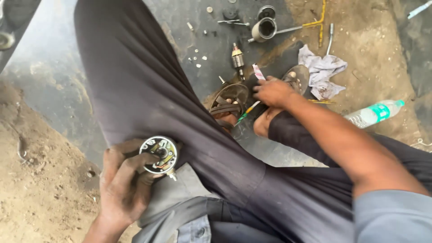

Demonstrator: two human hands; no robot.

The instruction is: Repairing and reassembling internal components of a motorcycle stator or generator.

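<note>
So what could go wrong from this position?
1. The left hand props the round electrical part on the thigh with a loose-looking grip; it could slip into the dirt.
2. The right hand reaches between the sandalled feet for a thin tool; attention is off the part.
3. Small screws and bits lie scattered on the dark mat; easy to kick or lose.

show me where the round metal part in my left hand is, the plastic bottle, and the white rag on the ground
round metal part (159, 154), head view, on its open face.
plastic bottle (372, 113), head view, on its middle.
white rag (321, 72), head view, on its crumpled centre.
</note>
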